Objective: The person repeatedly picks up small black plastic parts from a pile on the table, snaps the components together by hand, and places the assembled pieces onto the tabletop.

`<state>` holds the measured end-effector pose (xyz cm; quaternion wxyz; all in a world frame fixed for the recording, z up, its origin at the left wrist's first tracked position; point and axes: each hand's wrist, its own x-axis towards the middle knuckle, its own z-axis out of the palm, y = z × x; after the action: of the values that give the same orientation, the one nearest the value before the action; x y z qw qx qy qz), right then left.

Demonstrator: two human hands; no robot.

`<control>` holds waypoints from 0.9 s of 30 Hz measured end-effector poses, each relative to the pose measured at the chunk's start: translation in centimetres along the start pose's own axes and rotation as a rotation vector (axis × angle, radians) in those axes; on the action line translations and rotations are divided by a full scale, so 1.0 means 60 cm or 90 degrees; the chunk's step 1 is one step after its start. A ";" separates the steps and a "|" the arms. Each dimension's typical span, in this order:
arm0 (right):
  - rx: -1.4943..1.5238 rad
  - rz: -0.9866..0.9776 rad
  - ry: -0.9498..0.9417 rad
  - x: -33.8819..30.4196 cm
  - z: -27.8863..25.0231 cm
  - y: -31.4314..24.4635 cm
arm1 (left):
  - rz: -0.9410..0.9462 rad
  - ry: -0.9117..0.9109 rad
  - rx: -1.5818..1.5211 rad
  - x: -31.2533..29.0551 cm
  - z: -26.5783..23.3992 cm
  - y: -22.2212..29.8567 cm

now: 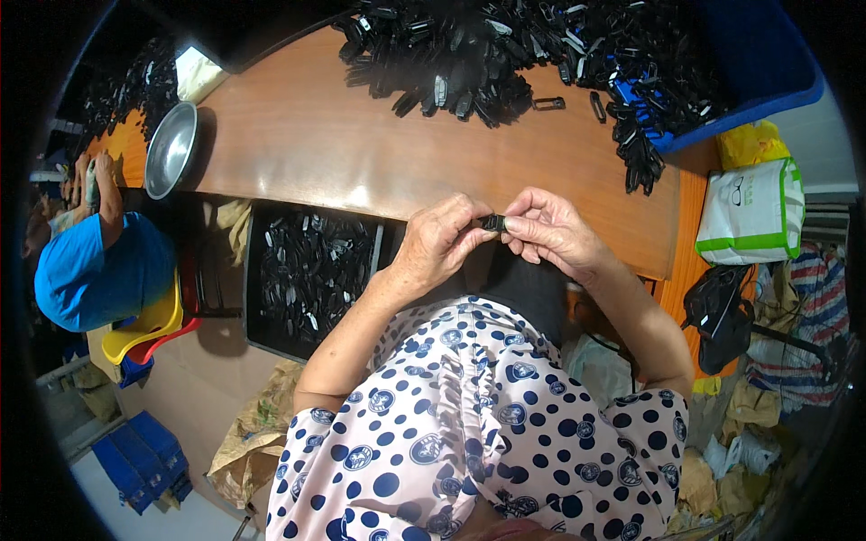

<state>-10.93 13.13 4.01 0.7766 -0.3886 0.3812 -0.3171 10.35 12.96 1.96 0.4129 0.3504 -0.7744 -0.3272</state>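
Between my two hands, just off the table's near edge, is a small black plastic piece (492, 222). My left hand (439, 236) pinches its left end with thumb and fingers. From the other side my right hand (550, 233) grips the right end, thumb on top. The fingers cover much of the piece, so its exact kind is hard to make out. It resembles the many small black oblong parts heaped (469, 63) at the back of the wooden table (298, 135). Two single black parts, one a hollow frame (548, 104), lie at the heap's edge.
A blue bin (776, 77) leans at the far right, black parts spilling out. Left are a metal bowl (171, 149) and a co-worker in a blue shirt (104, 270). A black crate (311, 270) of parts sits below the table edge. A white-green bag (753, 209) stands right.
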 end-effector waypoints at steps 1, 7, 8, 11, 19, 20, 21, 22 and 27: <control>-0.020 0.003 -0.005 0.000 -0.005 0.002 | 0.010 -0.021 0.034 0.000 0.000 0.000; 0.041 0.128 -0.059 0.009 -0.024 0.013 | 0.027 -0.021 0.027 0.001 0.004 0.001; 0.040 0.127 -0.059 0.009 -0.028 0.012 | 0.028 -0.020 0.027 0.004 0.005 0.003; 0.090 0.148 -0.028 0.006 -0.022 0.008 | -0.104 -0.045 -0.042 0.012 0.009 0.013; 0.241 0.055 -0.286 0.012 0.001 0.016 | -0.263 0.039 -0.550 0.020 0.035 -0.013; 0.252 0.033 -0.239 0.012 0.001 0.024 | -0.277 0.034 -0.545 0.021 0.038 -0.015; 0.264 0.011 -0.192 0.013 0.001 0.029 | -0.292 0.029 -0.540 0.023 0.042 -0.015; 0.253 -0.011 -0.145 0.014 0.003 0.030 | -0.302 0.012 -0.578 0.023 0.045 -0.011; 0.223 0.026 -0.104 0.031 -0.018 0.013 | -0.346 0.000 -0.627 0.055 0.054 -0.007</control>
<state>-10.75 11.66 2.25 0.8671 -0.2639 0.2638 -0.3299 6.28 10.75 1.56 0.4284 0.3032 -0.4123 -0.7447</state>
